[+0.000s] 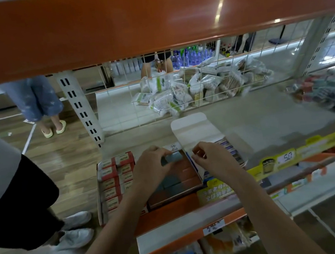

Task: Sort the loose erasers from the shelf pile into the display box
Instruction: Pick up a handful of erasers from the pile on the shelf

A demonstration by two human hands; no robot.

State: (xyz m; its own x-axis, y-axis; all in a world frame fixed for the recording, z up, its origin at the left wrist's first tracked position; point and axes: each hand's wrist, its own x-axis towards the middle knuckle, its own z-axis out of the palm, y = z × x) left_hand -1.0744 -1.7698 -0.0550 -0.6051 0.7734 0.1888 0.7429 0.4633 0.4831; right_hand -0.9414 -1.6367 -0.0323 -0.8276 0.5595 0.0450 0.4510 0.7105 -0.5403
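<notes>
Two hands work over the display box (192, 181), which sits at the front edge of the shelf (267, 118) with its white lid flap (192, 130) folded up and back. I read my left hand (152, 168) as pinching a grey-blue eraser (171, 159) between thumb and fingertips, holding it just above the far end of the box. My right hand (210, 157) has its fingers curled at the right wall of the box near the base of the flap; I cannot tell whether it pinches the cardboard or some small item, so I log its grip as undetermined.

Inside the box, rows of grey-blue and red-brown erasers already lie flat. The far left corner, under the held eraser, appears to be the open slot.

Step in hand, as I judge it: placement of one eraser into the box, with the right hand probably steadying the wall.

Next move calls for:
1. Align the long edge of the eraser with the rows already laid
2. Lower it flat into the gap, without tilting it onto a neighbour
3. Release only once it seats

The loose pile (318, 93) lies well apart, far right on the same shelf, blurred. A reach there follows. A tray of red-and-white boxes (117, 179) stands just beside the display box on its left
</notes>
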